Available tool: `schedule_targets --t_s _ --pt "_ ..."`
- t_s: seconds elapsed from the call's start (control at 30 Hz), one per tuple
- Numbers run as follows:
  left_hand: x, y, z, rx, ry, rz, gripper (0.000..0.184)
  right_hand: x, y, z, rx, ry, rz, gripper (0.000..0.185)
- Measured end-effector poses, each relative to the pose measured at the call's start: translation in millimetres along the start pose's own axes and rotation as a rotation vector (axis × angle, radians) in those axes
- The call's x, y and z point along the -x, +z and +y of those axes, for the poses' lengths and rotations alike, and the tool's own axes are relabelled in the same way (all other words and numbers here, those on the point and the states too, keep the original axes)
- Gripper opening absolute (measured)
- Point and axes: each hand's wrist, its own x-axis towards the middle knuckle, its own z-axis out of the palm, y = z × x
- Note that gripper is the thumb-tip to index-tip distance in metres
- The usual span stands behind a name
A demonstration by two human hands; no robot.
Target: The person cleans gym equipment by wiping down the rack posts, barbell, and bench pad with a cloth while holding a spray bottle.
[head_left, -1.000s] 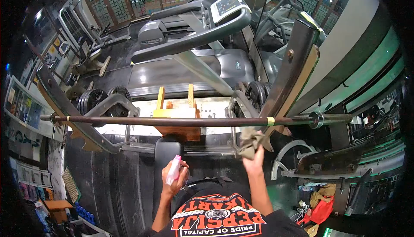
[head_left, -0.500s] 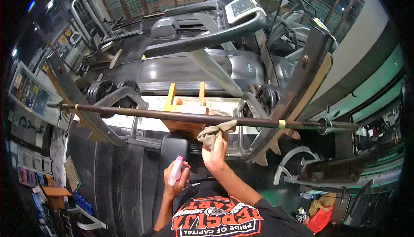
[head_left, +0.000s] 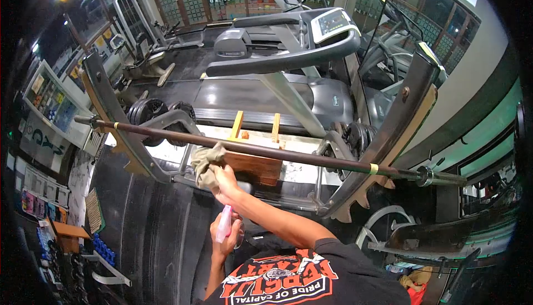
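Observation:
A long dark barbell (head_left: 288, 154) lies across the rack, slanting down to the right. My right hand (head_left: 226, 184) is closed on a greenish-brown cloth (head_left: 206, 166), which meets the bar left of its middle. My right forearm stretches across in front of my body. Below it, my left hand (head_left: 227, 237) grips a pink and white bottle (head_left: 224, 224), held upright near my shirt. Part of the bench pad is hidden behind my right forearm.
A wooden box (head_left: 252, 166) sits behind the bar. Rack uprights (head_left: 388, 138) rise at both sides, with weight plates (head_left: 147, 111) nearby. Beyond is a treadmill (head_left: 266, 96). Dumbbells (head_left: 102, 249) are at the lower left, and a red bag (head_left: 416, 295) lies at the lower right.
My right hand has moved the cloth leftward along the bar, from the right part to left of its middle. My left hand still holds the bottle. The view has shifted and tilted.

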Motion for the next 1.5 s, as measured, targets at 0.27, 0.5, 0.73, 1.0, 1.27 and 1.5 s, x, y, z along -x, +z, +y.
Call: schedule_targets --t_s 0.27,0.5,0.73,1.0,1.27,1.5 --pt "-12 -1 1 0.019 -0.048 -0.111 0.014 110 -49 -135 0.67 -0.682 -0.258 0.042" --pt "-36 11 7 -0.025 0.068 -0.26 0.017 172 -104 -227 1.613 -1.111 0.428 0.042" --pt "-32 11 0 -0.023 0.127 -0.241 0.017 111 -92 -193 1.933 -1.157 0.325 0.039" --pt "-20 14 -7 -0.065 0.162 -0.196 0.017 1 -10 -117 1.859 -1.453 -0.199 0.028" --pt "-21 23 9 -0.024 0.11 -0.13 0.015 -20 -2 -105 1.874 -1.41 -0.22 0.021" --pt "-28 28 -2 0.126 -0.002 -0.145 0.014 64 -47 -166 2.015 -1.18 -0.107 0.029"
